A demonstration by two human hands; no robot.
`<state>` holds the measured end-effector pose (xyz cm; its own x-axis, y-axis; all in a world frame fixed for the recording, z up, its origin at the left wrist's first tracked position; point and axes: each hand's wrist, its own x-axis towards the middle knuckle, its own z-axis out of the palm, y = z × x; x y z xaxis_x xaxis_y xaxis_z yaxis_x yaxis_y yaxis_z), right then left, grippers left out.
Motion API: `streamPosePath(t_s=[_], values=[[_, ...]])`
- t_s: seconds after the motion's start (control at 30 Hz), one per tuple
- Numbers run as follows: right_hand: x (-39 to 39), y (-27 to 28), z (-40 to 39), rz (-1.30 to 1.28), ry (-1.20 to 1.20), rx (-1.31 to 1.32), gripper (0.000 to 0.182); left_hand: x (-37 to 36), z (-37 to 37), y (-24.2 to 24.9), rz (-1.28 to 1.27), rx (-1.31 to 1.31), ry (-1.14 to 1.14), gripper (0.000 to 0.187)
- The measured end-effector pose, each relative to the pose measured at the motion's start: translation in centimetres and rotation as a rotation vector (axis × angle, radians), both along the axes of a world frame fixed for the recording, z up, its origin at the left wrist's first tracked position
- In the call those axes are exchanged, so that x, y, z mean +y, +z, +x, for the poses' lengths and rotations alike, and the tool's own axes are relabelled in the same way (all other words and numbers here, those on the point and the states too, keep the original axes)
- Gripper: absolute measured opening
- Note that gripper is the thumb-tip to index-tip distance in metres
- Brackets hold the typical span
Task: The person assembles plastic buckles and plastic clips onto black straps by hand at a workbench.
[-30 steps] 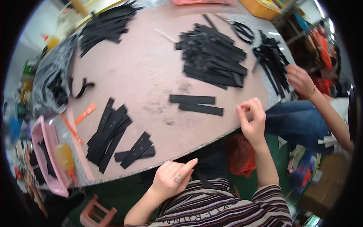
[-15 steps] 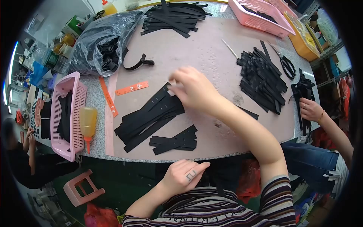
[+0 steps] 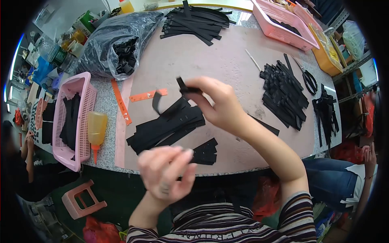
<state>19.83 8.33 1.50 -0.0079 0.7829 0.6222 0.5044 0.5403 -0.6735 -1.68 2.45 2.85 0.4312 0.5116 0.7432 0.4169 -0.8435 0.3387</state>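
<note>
My right hand (image 3: pixel 216 99) is above the mat, closed on a black fabric strap (image 3: pixel 183 86). The strap bends back at the fingers, and a curled length hangs to the left. Under it lies a fanned pile of black straps (image 3: pixel 162 128) with small pale marks. My left hand (image 3: pixel 166 172) is near the table's front edge, slightly blurred, its thumb apart from its half-curled fingers and nothing visible between them. Beside its fingertips lies a smaller group of short black straps (image 3: pixel 204 153), partly covered by the hand.
Black strap piles lie at the back (image 3: pixel 196 22) and right (image 3: pixel 285 93), near black-handled scissors (image 3: pixel 310 82). Left are a pink basket (image 3: pixel 83 125), a glue bottle (image 3: pixel 97 127), orange strips (image 3: pixel 148 95) and a plastic bag (image 3: pixel 117 40). A co-worker sits at right.
My right hand has lifted a strap, now bent in its fingers. My left hand has risen from below the table edge and moved left and forward. The co-worker's hand has left the right-hand straps.
</note>
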Motion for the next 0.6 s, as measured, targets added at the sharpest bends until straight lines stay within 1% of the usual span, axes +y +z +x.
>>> streamPosePath(t_s=[0.03,0.07,0.13,0.23,0.27,0.33,0.37,0.43,0.47,0.57,0.6], values=[[-2.4,0.5,0.3,-0.097,0.046,0.069,0.022,0.7,0.0,1.5,0.061,0.044,0.113,0.034],[-4.2,0.8,0.4,-0.135,0.064,0.102,0.023,1.2,0.6,3.1,0.083,0.124,0.182,0.04],[-7.3,1.1,0.8,-0.213,0.087,0.176,0.026,2.1,1.7,5.0,0.013,0.265,0.093,0.038],[-10.5,1.3,1.3,-0.293,0.007,0.176,0.026,2.2,2.3,4.9,-0.566,0.211,-0.34,0.041],[-11.3,1.5,1.4,-0.266,-0.036,0.076,0.026,1.8,2.6,5.0,-0.768,0.114,-0.42,0.043],[-12.5,2.4,1.5,-0.219,-0.113,-0.118,0.026,1.4,2.8,4.7,-0.744,0.067,-0.474,0.041],[-12.9,2.5,1.5,-0.161,-0.128,-0.236,0.027,0.9,3.1,4.6,-0.707,0.128,-0.417,0.038],[-13.5,2.6,1.1,-0.148,-0.134,-0.286,0.026,-0.1,3.9,4.5,-0.617,0.245,-0.306,0.031],[-13.8,2.7,1.0,-0.163,-0.129,-0.311,0.025,-0.3,3.9,4.2,-0.633,0.252,-0.288,0.025],[-14.8,3.1,1.8,-0.407,-0.035,-0.1,0.022,-0.3,3.6,3.6,-0.694,0.28,-0.239,0.011],[-15.1,3.4,2.2,-0.574,0.04,0.025,0.022,0.1,3.4,3.3,-0.724,0.278,-0.288,0.01]])
